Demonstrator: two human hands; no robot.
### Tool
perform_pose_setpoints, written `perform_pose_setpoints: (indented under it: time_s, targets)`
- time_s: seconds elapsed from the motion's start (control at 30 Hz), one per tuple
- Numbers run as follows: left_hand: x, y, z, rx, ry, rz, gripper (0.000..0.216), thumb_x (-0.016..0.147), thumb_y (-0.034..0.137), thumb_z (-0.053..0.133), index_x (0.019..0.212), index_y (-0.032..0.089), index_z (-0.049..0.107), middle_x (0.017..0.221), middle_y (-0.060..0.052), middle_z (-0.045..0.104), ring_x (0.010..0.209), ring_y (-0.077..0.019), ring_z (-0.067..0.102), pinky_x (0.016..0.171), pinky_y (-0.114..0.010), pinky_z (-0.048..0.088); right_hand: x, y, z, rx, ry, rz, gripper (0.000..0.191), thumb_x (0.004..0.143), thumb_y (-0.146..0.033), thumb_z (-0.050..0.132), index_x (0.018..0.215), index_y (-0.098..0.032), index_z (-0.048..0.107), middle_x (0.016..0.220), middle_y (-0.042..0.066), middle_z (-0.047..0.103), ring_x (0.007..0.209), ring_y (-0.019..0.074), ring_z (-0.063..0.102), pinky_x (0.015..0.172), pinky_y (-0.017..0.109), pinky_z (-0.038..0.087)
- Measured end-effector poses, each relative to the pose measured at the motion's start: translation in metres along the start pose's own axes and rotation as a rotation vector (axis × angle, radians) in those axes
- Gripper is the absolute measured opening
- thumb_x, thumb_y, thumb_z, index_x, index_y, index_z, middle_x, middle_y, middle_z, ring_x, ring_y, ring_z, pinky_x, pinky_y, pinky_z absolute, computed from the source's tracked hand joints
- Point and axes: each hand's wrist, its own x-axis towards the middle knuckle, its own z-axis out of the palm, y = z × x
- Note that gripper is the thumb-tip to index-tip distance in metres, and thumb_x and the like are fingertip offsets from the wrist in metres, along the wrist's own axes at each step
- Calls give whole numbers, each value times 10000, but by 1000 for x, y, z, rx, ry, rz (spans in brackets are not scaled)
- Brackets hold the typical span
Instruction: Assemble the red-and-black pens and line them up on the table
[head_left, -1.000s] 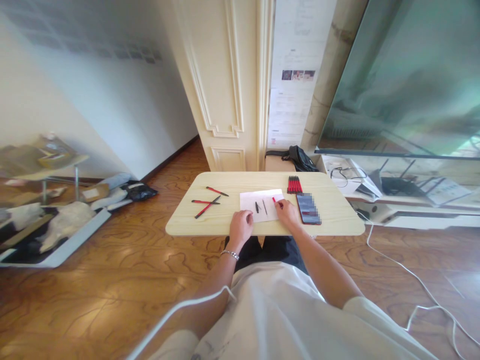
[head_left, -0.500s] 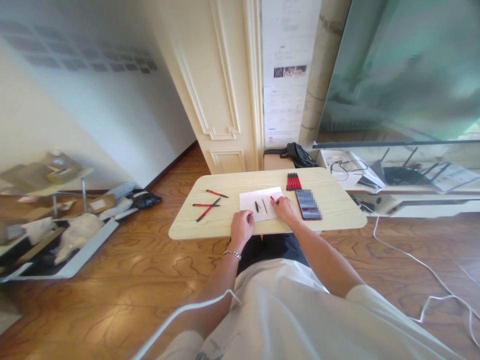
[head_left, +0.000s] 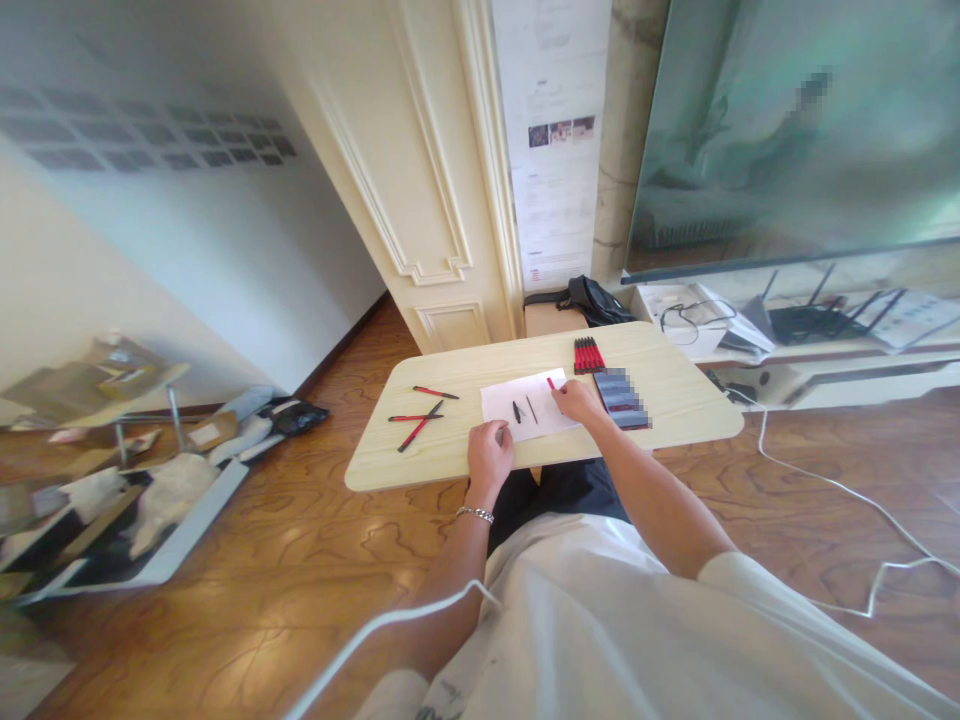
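Note:
On the small pale table [head_left: 675, 410] lies a white sheet of paper [head_left: 495, 400]. My right hand [head_left: 579, 402] is at the sheet's right side, its fingers closed on a red pen barrel [head_left: 550, 383] that pokes out beyond the fingertips. Beside it on the paper rest a thin black pen refill [head_left: 532, 409] and small black pen parts [head_left: 517, 411]. My left hand [head_left: 489, 452] is curled at the sheet's front left corner; anything inside its fingers is hidden. Three red-and-black pens [head_left: 418, 430] lie left of the paper, two of them crossed.
A row of several red-and-black pens [head_left: 589, 354] sits at the back right of the table. In front of it lies a phone [head_left: 624, 400], close to my right forearm. A black bag [head_left: 596, 302] is behind the table. A white cable [head_left: 832, 485] runs across the floor.
The view has shifted slightly. My right hand stays by the paper's right side, with the red barrel showing a little more. My left hand remains curled at the front corner.

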Motion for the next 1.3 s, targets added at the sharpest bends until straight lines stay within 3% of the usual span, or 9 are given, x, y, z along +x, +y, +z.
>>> perform_pose_setpoints:
  time_s: [0.13,0.27,0.37,0.53,0.67,0.77,0.93,1.1,1.3]
  targets:
    - [2,11,-5,-127,71,-56,214,862,307,513,939,200,681,975,-88,692,1006,-244,598,935,-413,446,-21,-1,5,293,40,-95,320,863,-353,455,753,-144,671,712,56,688,665,150,613,603,223,407]
    - [2,33,0,-482,-53,-123,352,895,429,469,1077,189,651,1049,-82,688,934,-204,642,807,-329,518,-52,-18,13,537,-103,-270,344,880,-400,428,782,-153,645,702,40,672,642,131,595,613,215,432]
    - [3,43,8,-711,-118,-201,458,894,510,433,1102,156,637,1001,-84,702,814,-183,672,723,-303,547,-69,-31,18,577,-161,-288,348,890,-417,415,830,-157,638,705,29,664,621,124,581,601,213,433]
    - [12,36,9,-771,-34,-266,485,885,539,437,1049,123,625,1033,-124,696,946,-200,666,801,-314,547,-59,-24,9,450,-29,-304,269,883,-339,466,846,-170,672,807,28,695,757,145,619,699,226,446]
    - [16,28,8,-764,27,-235,466,893,499,460,1156,128,564,954,-116,707,926,-190,669,835,-325,529,-28,-8,-9,302,157,-179,232,867,-233,483,949,-175,692,938,46,711,863,164,635,774,242,447]
    - [12,27,14,-750,21,-240,464,900,486,459,1192,135,544,911,-101,708,879,-179,670,806,-310,521,-14,-2,-13,134,109,-187,219,847,-229,531,971,-191,708,981,44,712,901,174,638,801,244,439]
    - [6,27,20,-686,-33,-238,451,903,502,440,1160,159,582,883,-81,707,802,-166,657,755,-275,499,-12,-3,2,-62,-55,-285,249,830,-297,586,1021,-198,711,1000,66,709,914,179,631,802,230,425]
    - [5,24,17,-605,-90,-214,450,896,518,441,1144,183,610,878,-70,707,744,-169,645,713,-266,485,-14,-7,13,-177,-29,-299,236,849,-300,556,980,-197,722,1029,82,695,944,181,619,825,228,410]
    - [5,23,18,-586,-87,-170,431,914,492,421,1147,177,602,875,-70,703,745,-166,639,716,-263,477,-9,-15,7,-216,-84,-299,235,844,-265,539,977,-197,721,988,75,711,940,182,625,827,231,409]
